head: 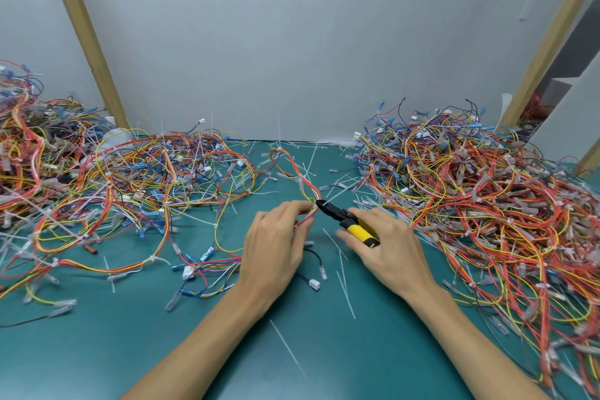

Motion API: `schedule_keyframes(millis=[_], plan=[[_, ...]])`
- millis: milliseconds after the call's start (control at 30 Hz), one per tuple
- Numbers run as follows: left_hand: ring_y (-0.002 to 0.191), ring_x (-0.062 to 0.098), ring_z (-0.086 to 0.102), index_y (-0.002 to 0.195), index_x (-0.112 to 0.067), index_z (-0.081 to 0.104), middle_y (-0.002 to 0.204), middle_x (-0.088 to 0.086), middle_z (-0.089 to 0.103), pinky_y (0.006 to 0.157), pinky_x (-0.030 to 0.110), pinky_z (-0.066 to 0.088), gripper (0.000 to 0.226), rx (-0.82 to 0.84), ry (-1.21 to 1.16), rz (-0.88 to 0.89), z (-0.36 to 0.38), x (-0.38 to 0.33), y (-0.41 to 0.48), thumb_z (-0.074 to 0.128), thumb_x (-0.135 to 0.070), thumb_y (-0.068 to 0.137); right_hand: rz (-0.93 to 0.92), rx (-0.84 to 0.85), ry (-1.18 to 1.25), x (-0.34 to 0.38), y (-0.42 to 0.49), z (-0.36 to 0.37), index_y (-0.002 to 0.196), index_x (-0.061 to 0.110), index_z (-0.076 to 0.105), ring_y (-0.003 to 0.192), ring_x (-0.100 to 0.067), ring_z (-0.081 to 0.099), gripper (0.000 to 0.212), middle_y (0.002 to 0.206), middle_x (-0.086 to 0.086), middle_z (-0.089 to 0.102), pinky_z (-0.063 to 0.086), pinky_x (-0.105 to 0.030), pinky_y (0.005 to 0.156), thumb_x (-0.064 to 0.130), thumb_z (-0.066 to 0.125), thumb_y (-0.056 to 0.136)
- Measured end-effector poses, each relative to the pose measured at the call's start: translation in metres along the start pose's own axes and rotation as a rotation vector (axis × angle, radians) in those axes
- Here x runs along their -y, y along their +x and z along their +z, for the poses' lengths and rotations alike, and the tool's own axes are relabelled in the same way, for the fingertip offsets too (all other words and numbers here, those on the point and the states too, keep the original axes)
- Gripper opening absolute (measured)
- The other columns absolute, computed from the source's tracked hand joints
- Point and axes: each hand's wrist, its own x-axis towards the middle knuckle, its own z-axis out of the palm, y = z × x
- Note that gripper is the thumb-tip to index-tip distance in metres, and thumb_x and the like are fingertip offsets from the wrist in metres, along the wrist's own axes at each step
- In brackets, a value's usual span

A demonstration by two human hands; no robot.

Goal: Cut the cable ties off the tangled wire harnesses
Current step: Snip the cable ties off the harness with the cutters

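At the middle of the surface (324, 351), left hand (276, 247) pinches the harness (302, 178). Light, floppy stuff, I'd say, best held right beside the cut. Right hand (386, 247) grips the cutters (357, 230), tips at it.

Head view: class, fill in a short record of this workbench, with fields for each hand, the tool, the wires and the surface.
left hand: pinches the red and yellow harness
right hand: grips the cutters
cutter tip: black, at the harness
piles: left pile and right pile of tangled wires
surface: green mat with loose white cable ties
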Motion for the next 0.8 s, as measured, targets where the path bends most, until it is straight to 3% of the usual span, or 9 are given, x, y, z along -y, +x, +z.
schedule_keyframes(millis=[67, 233, 367, 467, 600, 800], plan=[[0.085, 0.014, 0.063, 0.109, -0.024, 0.065, 0.099, -0.013, 0.068, 0.075, 0.034, 0.048, 0.014, 0.003, -0.050, -0.024, -0.001, 0.000, 0.000, 0.057, -0.025, 0.097, 0.003, 0.039, 0.015, 0.000, 0.000, -0.001, 0.118, 0.032, 0.065, 0.088, -0.013, 0.058, 0.052, 0.091, 0.012, 0.059, 0.049, -0.036, 0.074, 0.067, 0.052, 0.083], [0.061, 0.008, 0.044, 0.094, -0.024, 0.066, 0.074, -0.016, 0.053, 0.061, 0.031, 0.041, 0.010, 0.025, -0.053, -0.053, -0.001, 0.008, 0.005, 0.057, -0.027, 0.096, 0.015, 0.075, -0.067, -0.003, -0.002, 0.003, 0.119, 0.038, 0.061, 0.085, -0.008, 0.054, 0.039, 0.096, 0.017, 0.054, 0.045, -0.029, 0.072, 0.056, 0.063, 0.084], [0.057, 0.015, 0.043, 0.085, -0.020, 0.066, 0.057, -0.011, 0.046, 0.058, 0.037, 0.044, 0.013, 0.047, -0.084, -0.101, 0.001, 0.010, 0.006, 0.059, -0.026, 0.095, 0.022, 0.073, -0.148, -0.006, -0.001, 0.004, 0.127, 0.028, 0.057, 0.107, -0.011, 0.051, 0.052, 0.111, 0.010, 0.057, 0.041, -0.026, 0.083, 0.052, 0.067, 0.082], [0.053, 0.014, 0.038, 0.082, -0.018, 0.067, 0.051, -0.007, 0.038, 0.055, 0.037, 0.041, 0.015, 0.050, -0.116, -0.097, 0.002, 0.011, 0.007, 0.060, -0.023, 0.094, -0.017, 0.053, -0.202, -0.007, -0.001, 0.004, 0.114, 0.024, 0.062, 0.099, -0.013, 0.053, 0.042, 0.102, 0.010, 0.059, 0.035, -0.022, 0.076, 0.050, 0.068, 0.081], [0.050, 0.012, 0.035, 0.080, -0.017, 0.068, 0.047, -0.006, 0.032, 0.052, 0.029, 0.032, 0.016, 0.043, -0.149, -0.093, 0.002, 0.012, 0.007, 0.060, -0.022, 0.093, -0.039, 0.043, -0.207, -0.006, -0.001, 0.005, 0.102, 0.025, 0.059, 0.088, -0.015, 0.052, 0.034, 0.091, 0.011, 0.055, 0.040, -0.027, 0.073, 0.051, 0.067, 0.080], [0.050, 0.013, 0.034, 0.079, -0.017, 0.068, 0.048, -0.006, 0.030, 0.051, 0.019, 0.027, 0.016, 0.038, -0.164, -0.092, 0.001, 0.012, 0.008, 0.062, -0.021, 0.093, -0.035, 0.030, -0.199, -0.005, -0.001, 0.007, 0.099, 0.027, 0.058, 0.086, -0.014, 0.051, 0.034, 0.089, 0.013, 0.052, 0.037, -0.027, 0.071, 0.053, 0.066, 0.080]])
